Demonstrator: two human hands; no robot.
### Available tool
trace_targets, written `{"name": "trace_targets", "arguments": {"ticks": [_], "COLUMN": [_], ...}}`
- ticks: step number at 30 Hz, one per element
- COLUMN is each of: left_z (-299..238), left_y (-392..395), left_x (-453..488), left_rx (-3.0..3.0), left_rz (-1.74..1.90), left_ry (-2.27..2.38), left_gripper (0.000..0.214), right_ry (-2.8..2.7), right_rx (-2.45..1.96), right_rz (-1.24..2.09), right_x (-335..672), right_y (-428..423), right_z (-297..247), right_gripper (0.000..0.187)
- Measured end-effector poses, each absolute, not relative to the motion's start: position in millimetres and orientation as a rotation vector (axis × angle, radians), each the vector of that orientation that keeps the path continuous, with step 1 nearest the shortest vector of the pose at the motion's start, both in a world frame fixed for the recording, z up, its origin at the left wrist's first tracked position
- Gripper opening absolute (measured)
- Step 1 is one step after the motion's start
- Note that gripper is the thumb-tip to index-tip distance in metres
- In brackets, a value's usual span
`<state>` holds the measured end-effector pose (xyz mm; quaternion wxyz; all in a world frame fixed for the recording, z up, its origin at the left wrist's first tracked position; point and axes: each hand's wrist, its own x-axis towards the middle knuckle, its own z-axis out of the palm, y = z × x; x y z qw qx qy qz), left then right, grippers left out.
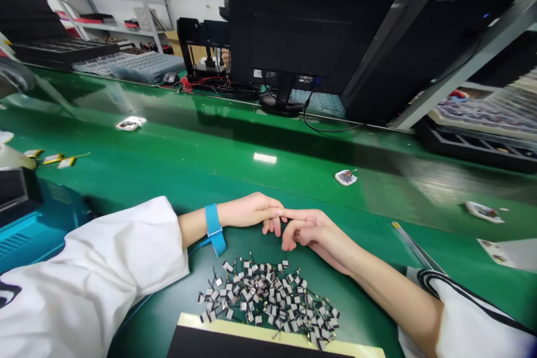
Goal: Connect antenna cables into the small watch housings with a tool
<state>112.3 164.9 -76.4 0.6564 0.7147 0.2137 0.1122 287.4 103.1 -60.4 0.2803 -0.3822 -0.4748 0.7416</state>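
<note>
My left hand (251, 211) and my right hand (312, 231) rest together on the green bench mat, their fingers touching and overlapping, with nothing visible in either. A blue wrist strap (213, 227) circles my left wrist. Just below both hands lies a loose pile of small black-and-silver components with thin wires (264, 296), not touched by either hand. Beyond my right forearm, a pair of metal tweezers (415, 247) lies on the mat. A black pad with a yellow border (272, 337) sits at the pile's near edge.
A green conveyor belt (218, 145) runs across, carrying small circuit boards (345, 177) and yellow flat battery cells (53, 159). Behind it stand a black monitor (300, 28) and a black bench fixture (201, 47). A blue machine (37, 224) sits left; parts trays (482, 123) lie right.
</note>
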Motion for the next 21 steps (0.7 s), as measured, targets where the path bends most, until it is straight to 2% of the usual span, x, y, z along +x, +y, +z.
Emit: {"name": "trace_targets", "arguments": {"ticks": [6,12,17,21], "left_z": [-80.3,-85.1,-84.9,-83.9], "left_y": [158.3,157.8,163.3,166.7], "left_x": [119.0,131.1,130.7,128.0], "left_rx": [1.618,1.564,1.503,1.414], "left_rz": [0.299,0.391,0.375,0.305], "left_ry": [0.588,0.67,0.557,0.435], "left_gripper": [0.049,0.042,0.031,0.032], "right_ry": [-1.358,-1.444,-1.356,-1.303], "right_rx": [-1.099,-1.128,-1.143,-1.138], "right_rz": [1.947,1.914,1.829,1.741], "right_x": [288.7,291.1,290.9,286.0], "right_y": [101.6,101.6,104.4,103.5], "right_z": [-61.9,-63.9,-66.1,-64.0], "right_gripper": [0.06,0.047,0.044,0.034]}}
